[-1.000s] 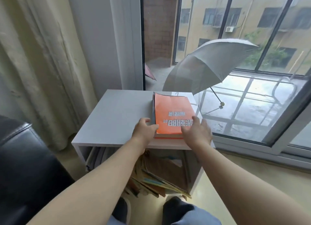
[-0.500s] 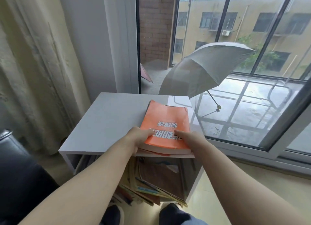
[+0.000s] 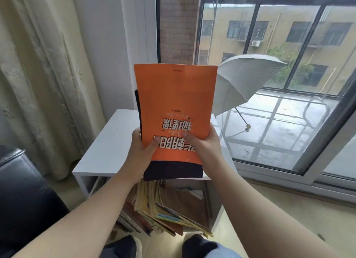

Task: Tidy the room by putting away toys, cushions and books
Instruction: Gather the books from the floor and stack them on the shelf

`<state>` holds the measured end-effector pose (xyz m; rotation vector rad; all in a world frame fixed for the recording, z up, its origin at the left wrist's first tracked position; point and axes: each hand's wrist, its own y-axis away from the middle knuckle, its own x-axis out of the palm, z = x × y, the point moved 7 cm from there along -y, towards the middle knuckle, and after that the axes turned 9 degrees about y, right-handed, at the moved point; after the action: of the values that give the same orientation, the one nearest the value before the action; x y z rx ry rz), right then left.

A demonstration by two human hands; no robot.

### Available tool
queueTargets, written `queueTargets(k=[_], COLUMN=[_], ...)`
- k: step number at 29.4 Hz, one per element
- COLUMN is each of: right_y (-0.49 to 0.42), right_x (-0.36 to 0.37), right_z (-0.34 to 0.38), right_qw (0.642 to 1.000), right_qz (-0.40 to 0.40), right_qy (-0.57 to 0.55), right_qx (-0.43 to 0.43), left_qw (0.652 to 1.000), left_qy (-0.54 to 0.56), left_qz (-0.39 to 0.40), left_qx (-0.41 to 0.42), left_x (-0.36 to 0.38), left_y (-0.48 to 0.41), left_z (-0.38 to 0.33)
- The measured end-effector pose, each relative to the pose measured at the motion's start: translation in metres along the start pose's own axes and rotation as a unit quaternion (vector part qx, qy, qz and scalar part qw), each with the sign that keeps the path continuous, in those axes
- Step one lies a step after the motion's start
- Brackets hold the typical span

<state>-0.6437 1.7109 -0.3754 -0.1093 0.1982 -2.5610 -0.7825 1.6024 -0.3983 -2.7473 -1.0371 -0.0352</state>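
Your left hand and right hand had their grip clamped on the orange book and the dark book behind it. Both looked light and bendy, best pinched together at the sides.

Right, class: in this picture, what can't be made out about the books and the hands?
Head view:
- Dark book: its cover, hidden behind the orange book.
- Left hand and right hand: all but the thumbs, hidden behind both books.
- Stacked books in the shelf: titles too small.
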Motion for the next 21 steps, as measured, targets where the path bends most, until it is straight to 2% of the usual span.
queueTargets(k=[3, 8, 14, 18, 21], right_y=[0.003, 0.027, 0.024, 0.045, 0.062], right_x=[-0.003, -0.004, -0.008, -0.004, -0.003], right_z=[-0.004, -0.051, -0.055, -0.063, -0.074], right_qw=[1.000, 0.991, 0.986, 0.987, 0.977], right_qz=[-0.005, 0.031, 0.047, 0.068, 0.057], right_qy=[-0.014, 0.097, 0.111, 0.059, -0.097], right_qx=[0.003, 0.092, 0.119, 0.132, 0.182], left_qw=[1.000, 0.997, 0.992, 0.991, 0.986], left_qy=[-0.006, -0.037, -0.081, -0.046, -0.046], left_qz=[0.027, 0.063, 0.079, 0.088, 0.112], left_qx=[0.006, -0.013, -0.048, -0.090, -0.111], left_x=[0.003, -0.004, 0.002, -0.011, -0.022], left_y=[0.006, 0.026, 0.021, 0.028, 0.041], left_z=[0.001, 0.029, 0.028, 0.033, 0.034])
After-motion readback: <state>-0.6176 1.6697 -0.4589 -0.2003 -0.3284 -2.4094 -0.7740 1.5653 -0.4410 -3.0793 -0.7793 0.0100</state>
